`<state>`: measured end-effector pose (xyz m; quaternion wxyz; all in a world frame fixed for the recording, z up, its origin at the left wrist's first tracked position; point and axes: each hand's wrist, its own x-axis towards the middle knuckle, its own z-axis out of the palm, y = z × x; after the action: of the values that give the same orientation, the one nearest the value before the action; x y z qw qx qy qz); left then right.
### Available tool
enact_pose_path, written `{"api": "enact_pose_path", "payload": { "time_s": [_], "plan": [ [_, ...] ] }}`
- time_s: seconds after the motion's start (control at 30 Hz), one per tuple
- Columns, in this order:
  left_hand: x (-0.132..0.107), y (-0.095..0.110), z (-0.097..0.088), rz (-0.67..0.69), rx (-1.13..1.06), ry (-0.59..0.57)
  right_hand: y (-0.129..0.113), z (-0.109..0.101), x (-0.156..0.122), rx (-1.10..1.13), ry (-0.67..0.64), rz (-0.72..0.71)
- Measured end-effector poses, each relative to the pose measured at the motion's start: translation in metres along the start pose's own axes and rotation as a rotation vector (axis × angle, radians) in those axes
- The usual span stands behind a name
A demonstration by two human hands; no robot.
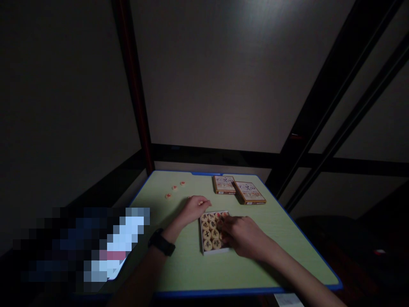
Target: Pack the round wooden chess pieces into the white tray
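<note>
A shallow white box (202,238) holds rows of round wooden Chinese chess pieces (206,234), mostly with black characters and some red at the far right. My right hand (244,234) reaches over the box's right side, fingers bent down together among the pieces. Its fingertips and whatever they grip are hidden. Just beyond the box's far left corner is my left hand (194,209), fingers curled inward over the table. Something small and pale shows by those fingers, too unclear to name. A dark watch (161,242) is on the left wrist.
Three loose pieces with red marks, one of them a round piece (168,196), lie at the table's far left. Two printed boxes (251,192) sit at the far right, touching or nearly so. The green table (271,268) has a blue edge. A blurred-out patch covers the lower left.
</note>
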<state>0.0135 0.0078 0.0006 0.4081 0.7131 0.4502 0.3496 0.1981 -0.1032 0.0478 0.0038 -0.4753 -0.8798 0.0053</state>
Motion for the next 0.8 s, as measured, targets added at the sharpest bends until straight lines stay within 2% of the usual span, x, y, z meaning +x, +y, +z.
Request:
{"api": "enact_pose_path", "payload": {
  "time_s": [0.2,0.4,0.53,0.67,0.8],
  "plan": [
    [0.003,-0.001,0.0,0.004,-0.009,-0.007,-0.004,-0.008,0.001,-0.024,-0.06,0.0],
    [0.004,-0.002,0.0,0.031,-0.034,0.032,0.003,-0.001,0.002,-0.066,-0.019,-0.042],
    [0.004,-0.005,0.001,0.012,-0.023,0.036,0.006,0.0,0.002,-0.076,-0.051,-0.06],
    [0.006,-0.008,0.004,0.004,-0.038,0.054,0.008,-0.008,-0.002,-0.038,-0.077,-0.042],
    [0.007,-0.008,0.005,-0.005,-0.032,0.088,0.012,-0.017,-0.01,0.028,-0.07,-0.083]
  ]
}}
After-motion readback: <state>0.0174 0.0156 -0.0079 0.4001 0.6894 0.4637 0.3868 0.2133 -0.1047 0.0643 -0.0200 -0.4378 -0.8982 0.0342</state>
